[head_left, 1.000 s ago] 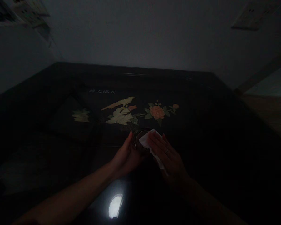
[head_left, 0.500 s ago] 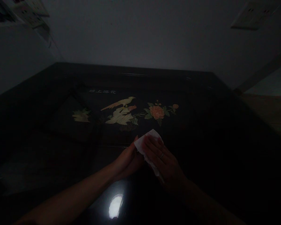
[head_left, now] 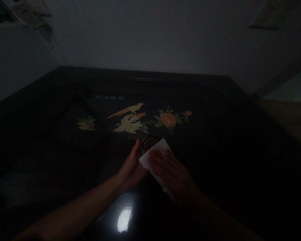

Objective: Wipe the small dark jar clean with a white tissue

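In the head view my left hand point(head_left: 133, 169) is wrapped round a dark, see-through glass point(head_left: 149, 142), thumb up along its left side. Only the round rim and part of its wall show; the rest lies behind the fingers and the tissue. My right hand point(head_left: 174, 175) presses a white paper tissue point(head_left: 163, 144) against the glass's near right side, its fingers lying together over the paper. A ring shows on one of those fingers. Both hands are over the near part of a glossy black tabletop point(head_left: 210, 140).
Beyond the hands, the tabletop carries an inlaid bird point(head_left: 131, 108), a pink flower point(head_left: 168, 119) and white characters point(head_left: 109, 97). A pale wall point(head_left: 145, 36) meets its far edge. Wall sockets point(head_left: 273, 15) are at the upper right. A lamp reflection point(head_left: 124, 219) shines near the front. Light is dim.
The tissue and right hand have shifted slightly left and down. My left thumb has moved left, and the rim of the glass, hidden before, now shows between the hands.
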A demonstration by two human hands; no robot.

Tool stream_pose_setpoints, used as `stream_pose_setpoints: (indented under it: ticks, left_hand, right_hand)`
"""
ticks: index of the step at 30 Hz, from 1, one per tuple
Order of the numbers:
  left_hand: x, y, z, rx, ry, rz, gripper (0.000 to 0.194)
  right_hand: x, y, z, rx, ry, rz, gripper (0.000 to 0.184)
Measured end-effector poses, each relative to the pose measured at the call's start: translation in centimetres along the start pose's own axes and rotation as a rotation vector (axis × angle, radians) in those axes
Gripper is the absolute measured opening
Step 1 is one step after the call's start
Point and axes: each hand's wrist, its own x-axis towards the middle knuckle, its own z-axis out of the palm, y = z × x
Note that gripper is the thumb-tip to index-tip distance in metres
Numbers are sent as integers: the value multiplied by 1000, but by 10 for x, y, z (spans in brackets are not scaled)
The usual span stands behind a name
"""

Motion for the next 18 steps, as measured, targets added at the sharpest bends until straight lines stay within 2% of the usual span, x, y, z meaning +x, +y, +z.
stream_pose_setpoints:
  ticks: [3,7,14,18]
  left_hand:
    - [3,0,-1,-22,-25,62,57]
    - [7,-2,-9,7,-66,109,46]
    - [4,-11,-16,125,-228,37,43]
    - [3,-15,-14,161,-205,18,38]
  right_hand:
    - [-2,1,2,-17,14,48,46]
    - [-5,3,5,-23,39,106,54]
    - [-6,5,6,15,69,179,61]
    - [-5,4,5,43,47,151,61]
